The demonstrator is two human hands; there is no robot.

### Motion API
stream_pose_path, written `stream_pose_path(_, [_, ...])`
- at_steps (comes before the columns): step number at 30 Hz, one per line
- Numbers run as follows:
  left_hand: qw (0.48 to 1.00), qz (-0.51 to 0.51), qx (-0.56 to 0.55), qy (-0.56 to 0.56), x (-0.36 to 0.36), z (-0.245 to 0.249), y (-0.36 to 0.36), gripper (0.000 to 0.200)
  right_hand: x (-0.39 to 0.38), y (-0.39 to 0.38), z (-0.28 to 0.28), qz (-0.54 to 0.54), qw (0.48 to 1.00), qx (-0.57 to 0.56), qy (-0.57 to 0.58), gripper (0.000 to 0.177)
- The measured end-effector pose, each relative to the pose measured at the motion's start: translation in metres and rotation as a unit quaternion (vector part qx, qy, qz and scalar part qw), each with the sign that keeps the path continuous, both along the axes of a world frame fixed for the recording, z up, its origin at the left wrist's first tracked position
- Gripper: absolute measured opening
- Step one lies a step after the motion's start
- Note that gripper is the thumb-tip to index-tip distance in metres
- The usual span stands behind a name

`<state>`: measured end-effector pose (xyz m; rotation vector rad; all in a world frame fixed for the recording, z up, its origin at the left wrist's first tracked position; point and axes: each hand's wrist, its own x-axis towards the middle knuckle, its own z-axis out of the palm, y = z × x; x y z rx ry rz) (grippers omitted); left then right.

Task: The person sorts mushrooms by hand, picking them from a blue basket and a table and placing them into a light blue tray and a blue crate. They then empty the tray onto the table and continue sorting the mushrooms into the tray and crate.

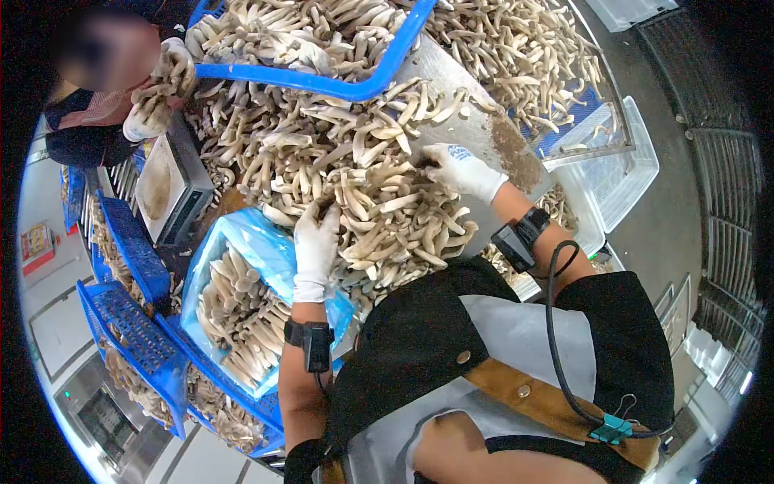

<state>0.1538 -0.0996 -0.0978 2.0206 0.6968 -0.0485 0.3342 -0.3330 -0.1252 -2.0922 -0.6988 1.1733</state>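
Long, pale-stemmed mushrooms with grey-brown caps form a loose pile on the metal table. At the pile's near left edge is my left hand in a white glove, thumb and fingers slightly apart, their tips against the mushrooms. My right hand, gloved too, reaches over the far right side of the pile. Its fingers are curled in, and what lies between them is hidden. Close to my left wrist, a crate lined with a blue plastic bag holds mushrooms laid in rows.
A blue crate heaped with mushrooms stands at the far side. Across the table, a co-worker's gloved hands hold mushrooms beside a scale. Blue crates stand at the left, a clear plastic bin at the right.
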Motion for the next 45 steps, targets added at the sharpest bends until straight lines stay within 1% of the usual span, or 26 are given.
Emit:
stream_pose_path(2, [1.0,-0.014,-0.001,-0.003,0.005,-0.005,0.002,0.033,-0.001,0.002,-0.029,0.132,0.974,0.121,-0.142,0.048])
stream_pose_path(3, [1.0,-0.015,-0.002,-0.003,0.006,-0.009,0.001,0.033,-0.013,0.007,-0.003,0.174,0.965,0.063,-0.188,0.048])
stream_pose_path(5, [1.0,-0.018,-0.013,0.004,0.008,-0.007,-0.005,0.034,-0.034,0.014,-0.018,0.191,0.93,0.033,-0.313,0.052])
stream_pose_path(8, [0.999,-0.016,-0.041,0.027,0.009,0.012,-0.015,0.041,-0.026,0.016,-0.024,0.112,0.973,0.079,-0.185,0.055])
stream_pose_path(11, [0.995,-0.099,-0.022,0.0,0.01,0.02,-0.021,0.052,-0.024,0.017,0.02,0.128,0.97,0.098,-0.184,0.057])
stream_pose_path(12, [0.989,-0.144,0.019,-0.04,0.011,0.025,-0.028,0.06,-0.03,0.02,0.005,0.176,0.949,0.103,-0.241,0.055])
stream_pose_path(13, [0.982,-0.184,0.048,-0.016,0.012,0.022,-0.031,0.058,-0.038,0.019,-0.001,0.185,0.929,0.156,-0.281,0.051])
stream_pose_path(15, [0.959,-0.262,0.109,0.029,0.013,0.015,-0.034,0.054,-0.041,0.027,0.004,0.152,0.941,0.216,-0.212,0.046])
stream_pose_path(17, [0.963,-0.25,0.102,0.024,0.013,0.015,-0.027,0.048,-0.022,0.035,0.022,0.119,0.973,0.186,-0.062,0.041])
stream_pose_path(18, [0.965,-0.244,0.099,0.023,0.012,0.015,-0.022,0.045,-0.007,0.039,0.03,0.111,0.985,0.123,-0.056,0.041])
stream_pose_path(21, [0.971,-0.211,0.108,0.017,0.001,0.005,-0.013,0.037,0.016,0.063,-0.014,0.046,0.944,0.197,-0.261,0.035])
stream_pose_path(23, [0.976,-0.2,0.091,0.003,-0.002,0.012,-0.012,0.032,0.007,0.072,-0.018,0.189,0.934,0.088,-0.289,0.03])
stream_pose_path(24, [0.979,-0.186,0.079,0.015,-0.003,0.019,-0.012,0.032,-0.002,0.073,-0.025,0.214,0.875,0.102,-0.423,0.032])
stream_pose_path(25, [0.983,-0.171,0.066,0.027,-0.005,0.024,-0.01,0.031,-0.007,0.07,-0.03,0.223,0.899,0.062,-0.373,0.033])
stream_pose_path(28, [0.995,-0.078,-0.061,-0.011,-0.024,0.021,-0.006,0.027,-0.001,0.06,0.003,0.277,0.911,-0.009,-0.307,0.026])
stream_pose_path(29, [0.993,-0.052,-0.101,-0.014,-0.027,0.024,-0.007,0.026,0.004,0.064,0.007,0.265,0.91,0.015,-0.319,0.026])
stream_pose_path(30, [0.978,0.027,-0.205,-0.033,-0.028,0.027,-0.014,0.02,0.009,0.07,0.009,0.253,0.908,0.037,-0.331,0.026])
stream_pose_path(31, [0.972,0.051,-0.227,-0.035,-0.026,0.031,-0.015,0.019,0.014,0.077,0.009,0.239,0.906,0.06,-0.344,0.026])
stream_pose_path(32, [0.965,0.075,-0.249,-0.037,-0.023,0.037,-0.016,0.018,0.014,0.093,-0.003,0.183,0.896,0.159,-0.371,0.025])
stream_pose_path(33, [0.957,0.099,-0.269,-0.041,-0.021,0.039,-0.016,0.018,0.011,0.117,0.004,0.146,0.925,0.163,-0.312,0.023])
stream_pose_path(35, [0.942,0.176,-0.283,-0.048,-0.022,0.023,-0.015,0.028,0.002,0.149,-0.018,0.158,0.909,0.114,-0.369,0.028])
stream_pose_path(38, [0.922,0.205,-0.31,-0.106,-0.022,0.023,-0.011,0.045,0.0,0.159,-0.027,0.165,0.947,0.036,-0.274,0.036])
stream_pose_path(39, [0.87,0.27,-0.387,-0.142,-0.018,0.022,-0.012,0.05,-0.006,0.153,-0.022,0.13,0.962,0.059,-0.233,0.038])
stream_pose_path(41, [0.84,0.279,-0.425,-0.191,-0.017,0.013,-0.013,0.054,-0.034,0.141,-0.017,0.032,0.958,0.168,-0.232,0.037])
stream_pose_path(42, [0.846,0.253,-0.444,-0.156,-0.025,0.006,-0.007,0.055,-0.035,0.139,0.009,0.104,0.974,0.175,-0.099,0.041])
stream_pose_path(45, [0.838,0.246,-0.457,-0.166,-0.015,-0.005,-0.004,0.042,-0.034,0.136,0.037,0.195,0.966,0.168,0.003,0.038])
